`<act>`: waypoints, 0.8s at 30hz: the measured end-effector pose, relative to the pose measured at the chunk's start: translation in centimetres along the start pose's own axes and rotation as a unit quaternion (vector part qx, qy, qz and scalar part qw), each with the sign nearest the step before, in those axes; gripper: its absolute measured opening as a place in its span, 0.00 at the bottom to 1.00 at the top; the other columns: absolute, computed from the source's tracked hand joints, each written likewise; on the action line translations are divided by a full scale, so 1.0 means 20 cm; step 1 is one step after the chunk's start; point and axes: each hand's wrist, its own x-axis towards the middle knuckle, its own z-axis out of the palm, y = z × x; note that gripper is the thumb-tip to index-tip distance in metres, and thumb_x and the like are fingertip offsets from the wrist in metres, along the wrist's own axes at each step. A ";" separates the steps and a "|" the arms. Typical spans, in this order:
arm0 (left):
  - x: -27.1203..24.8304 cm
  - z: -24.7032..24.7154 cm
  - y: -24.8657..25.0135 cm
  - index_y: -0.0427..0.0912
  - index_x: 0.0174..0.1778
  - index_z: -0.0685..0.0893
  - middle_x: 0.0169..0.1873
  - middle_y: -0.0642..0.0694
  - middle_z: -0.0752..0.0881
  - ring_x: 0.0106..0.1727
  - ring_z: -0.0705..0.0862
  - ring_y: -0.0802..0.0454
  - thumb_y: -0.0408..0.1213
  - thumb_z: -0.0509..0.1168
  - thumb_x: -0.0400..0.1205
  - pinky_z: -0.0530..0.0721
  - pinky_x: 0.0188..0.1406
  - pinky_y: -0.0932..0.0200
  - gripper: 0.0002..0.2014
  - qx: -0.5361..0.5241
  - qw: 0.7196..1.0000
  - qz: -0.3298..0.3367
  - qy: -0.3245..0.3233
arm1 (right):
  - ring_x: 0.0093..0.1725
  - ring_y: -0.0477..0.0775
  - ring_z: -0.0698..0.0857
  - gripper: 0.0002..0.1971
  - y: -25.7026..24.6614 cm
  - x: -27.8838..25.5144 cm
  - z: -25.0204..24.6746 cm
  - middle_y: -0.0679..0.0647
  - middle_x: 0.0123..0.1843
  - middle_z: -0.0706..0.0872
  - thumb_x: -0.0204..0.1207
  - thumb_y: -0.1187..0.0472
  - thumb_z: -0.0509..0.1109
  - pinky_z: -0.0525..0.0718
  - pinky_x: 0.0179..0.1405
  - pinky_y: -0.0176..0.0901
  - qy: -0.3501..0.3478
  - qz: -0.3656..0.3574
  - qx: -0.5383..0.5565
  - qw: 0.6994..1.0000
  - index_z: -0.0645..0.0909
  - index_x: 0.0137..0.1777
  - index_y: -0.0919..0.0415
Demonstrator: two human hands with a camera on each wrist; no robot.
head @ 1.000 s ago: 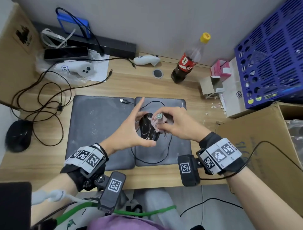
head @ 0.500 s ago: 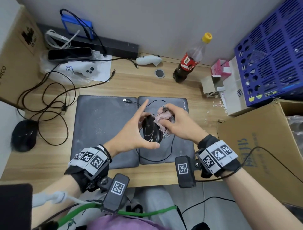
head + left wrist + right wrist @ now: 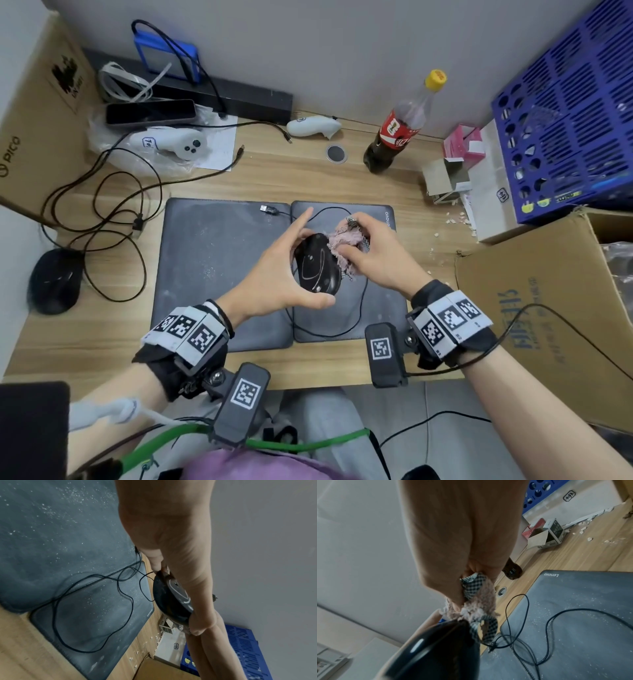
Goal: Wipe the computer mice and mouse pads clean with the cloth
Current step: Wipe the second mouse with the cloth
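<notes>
Far left on my wooden desk (image 3: 219,185): a second mouse (image 3: 54,279), black, rounded, matte, lying on the wood with looped black cables (image 3: 113,219) beside it. Next, the left mouse pad (image 3: 219,267), dark grey fabric, rectangular, speckled with white dust; the left wrist view shows that grit far more clearly than the head view does.

My left hand (image 3: 277,274) holds the wired mouse (image 3: 317,267) lifted above the right mouse pad (image 3: 380,301), thumb at its near end, fingers round the far end, index finger sticking out straight. The mouse is glossy black, oval. Only the left wrist view shows its flat grey underside (image 3: 178,591); only the right wrist view shows the shiny top with a light reflection (image 3: 436,649).

The cloth (image 3: 344,245) is pink, fuzzy, frayed at the edges, pressed on the mouse's right side. My right hand (image 3: 380,260) is bunched round it, fingers curled. The right wrist view adds a black-and-white checked backing (image 3: 473,586), barely visible from the head.

The mouse's thin black cord (image 3: 356,318) loops over the right pad, smooth grey with a Lenovo mark at its corner.

Further right: a cola bottle (image 3: 399,133), yellow cap, small cardboard box (image 3: 445,178), white crumbs (image 3: 455,221), blue plastic crate (image 3: 565,113).
</notes>
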 end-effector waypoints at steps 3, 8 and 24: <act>0.02 -0.01 -0.01 0.60 0.86 0.52 0.69 0.59 0.74 0.68 0.73 0.76 0.47 0.84 0.55 0.68 0.63 0.83 0.65 0.008 1.000 -0.005 0.014 | 0.44 0.48 0.85 0.09 -0.02 -0.05 0.00 0.43 0.43 0.86 0.73 0.61 0.73 0.84 0.53 0.55 -0.013 -0.015 -0.012 1.000 0.78 0.49 0.50; 0.02 0.01 -0.02 0.63 0.85 0.54 0.71 0.56 0.74 0.70 0.72 0.73 0.50 0.84 0.54 0.69 0.68 0.77 0.65 0.005 1.000 -0.012 0.010 | 0.36 0.43 0.83 0.09 -0.01 -0.05 -0.01 0.42 0.43 0.85 0.73 0.60 0.73 0.86 0.47 0.59 -0.036 -0.019 -0.010 0.999 0.78 0.50 0.50; 0.03 -0.05 -0.05 0.63 0.85 0.53 0.72 0.59 0.70 0.73 0.72 0.71 0.44 0.85 0.58 0.67 0.76 0.69 0.63 -0.043 0.999 -0.012 0.020 | 0.51 0.54 0.87 0.22 0.09 -0.06 -0.04 0.53 0.57 0.87 0.73 0.62 0.76 0.89 0.48 0.56 -0.007 0.108 0.116 0.987 0.70 0.62 0.51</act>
